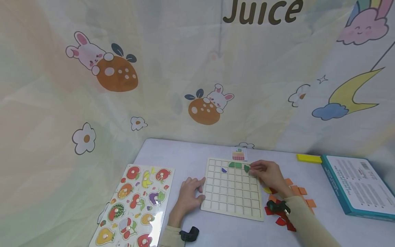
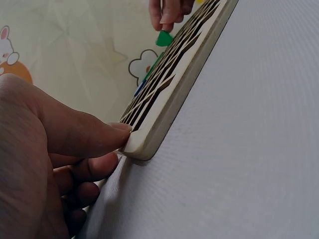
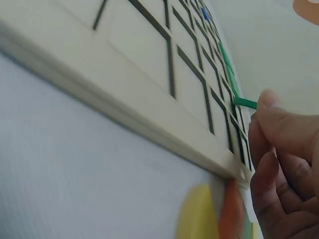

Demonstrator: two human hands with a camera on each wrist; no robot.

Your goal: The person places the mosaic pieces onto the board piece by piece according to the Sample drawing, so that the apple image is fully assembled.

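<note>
A pale wooden grid board [image 1: 231, 195] lies flat on the white table [image 1: 172, 154]. My left hand [image 1: 197, 189] holds its near left corner, with the thumb [image 2: 84, 134] on top and the other fingers curled against the edge [image 2: 149, 144]. My right hand [image 1: 252, 168] reaches to the board's far right row and pinches a green tile [image 1: 246, 168] between thumb and fingertips [image 3: 271, 107]; the green tile [image 3: 245, 103] stands tilted over a cell. Other green tiles [image 1: 235, 165] and a blue tile [image 1: 224, 170] sit in cells nearby.
A small pattern card [image 1: 238, 154] lies behind the board. Loose orange tiles [image 1: 297, 190] and red tiles [image 1: 280, 219] are scattered right of it, with a yellow block [image 1: 309, 158] and a teal box [image 1: 355, 185] beyond. A fruit peg puzzle [image 1: 135, 206] lies at the left.
</note>
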